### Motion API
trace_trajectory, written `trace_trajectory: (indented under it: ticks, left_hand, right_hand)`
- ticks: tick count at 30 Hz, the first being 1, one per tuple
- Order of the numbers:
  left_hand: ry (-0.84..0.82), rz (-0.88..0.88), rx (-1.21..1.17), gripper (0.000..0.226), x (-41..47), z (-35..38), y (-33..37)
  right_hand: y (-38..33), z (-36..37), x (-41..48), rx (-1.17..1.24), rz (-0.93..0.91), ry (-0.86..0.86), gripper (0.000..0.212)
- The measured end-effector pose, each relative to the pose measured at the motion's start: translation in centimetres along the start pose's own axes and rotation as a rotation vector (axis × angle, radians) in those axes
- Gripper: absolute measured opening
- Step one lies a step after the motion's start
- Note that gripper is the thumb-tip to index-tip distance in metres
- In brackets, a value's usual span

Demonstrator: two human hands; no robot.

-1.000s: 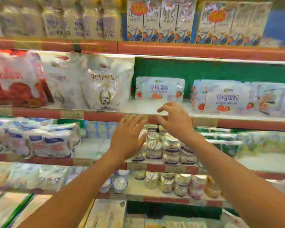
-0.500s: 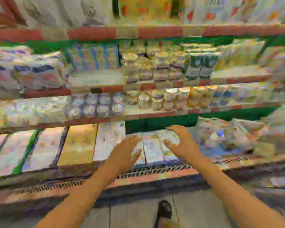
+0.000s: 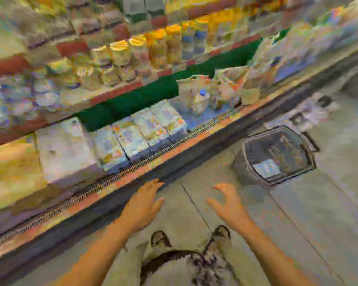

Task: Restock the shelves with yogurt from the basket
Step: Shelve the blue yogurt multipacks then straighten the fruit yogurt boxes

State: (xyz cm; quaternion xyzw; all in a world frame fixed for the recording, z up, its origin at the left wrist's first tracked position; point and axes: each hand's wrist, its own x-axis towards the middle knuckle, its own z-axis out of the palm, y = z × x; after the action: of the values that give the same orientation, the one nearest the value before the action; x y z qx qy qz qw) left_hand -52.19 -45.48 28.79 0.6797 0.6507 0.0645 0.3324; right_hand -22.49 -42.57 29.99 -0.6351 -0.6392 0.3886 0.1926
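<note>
you are holding both hands out over the floor (image 3: 298, 223) in the lower middle of the frame, and neither grip is carrying anything. the left hand (image 3: 142, 205) is spread flat with its fingers straight. the right hand (image 3: 228, 205) is lying loose with its fingers slightly bent, released.

the basket (image 3: 277, 145) is sitting on the floor at the right middle of the frame, well apart from both hands and nearer the right one. one pale pack (image 3: 266, 168) is showing toward its lower edge. it is too blurred to read, but it is probably yogurt waiting to be shelved.

the shelves (image 3: 116, 93) are running across the upper left, crowded with blurred tubs and packs, and flat packs (image 3: 141, 131) are lying on the bottom shelf at centre left. how much has been restocked is not showing. at least one pack is waiting in the basket, so the next reach is likely going right and down.
</note>
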Motion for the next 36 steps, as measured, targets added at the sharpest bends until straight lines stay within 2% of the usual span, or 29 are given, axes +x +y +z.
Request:
trace_trajectory:
  ticks: [3,5,8,10,15,17,21,32,36]
  left_hand:
    - [-0.057,0.048,-0.004,0.076,1.8,2.9,4.5]
    - [-0.083,0.098,-0.005,0.071,3.4,4.4,8.4]
    - [-0.136,0.166,0.054,0.070,6.1,7.1,13.9]
    - [-0.153,0.184,0.069,0.071,7.8,8.7,17.5]
    - [-0.163,0.253,0.050,0.043,10.8,12.8,24.9]
    - [-0.107,0.281,0.095,0.037,11.8,14.0,27.1]
    - [-0.177,0.273,0.076,0.061,14.2,15.4,31.0]
    - [-0.291,0.375,0.042,0.047,31.4,16.8,39.5]
    - [-0.363,0.405,0.052,0.076,39.5,16.8,42.9]
  right_hand:
    - [4.1,-2.7,-2.2,0.036,0.099,-0.009,0.056]
    - [6.3,-5.1,-3.1,0.020,0.125,0.021,0.058]
    - [9.7,-9.3,-3.8,0.000,0.156,0.069,0.039]
    - [12.6,-12.1,-3.8,0.014,0.177,0.090,0.035]
    - [18.6,-19.2,-2.4,0.002,0.221,0.081,0.038]
    - [20.3,-21.8,-1.4,0.007,0.227,0.113,0.037]
    - [23.0,-25.6,0.8,0.068,0.245,0.140,0.036]
    - [28.5,-32.8,9.7,0.099,0.311,0.211,0.031]
    - [29.6,-37.4,14.9,0.144,0.354,0.282,0.029]
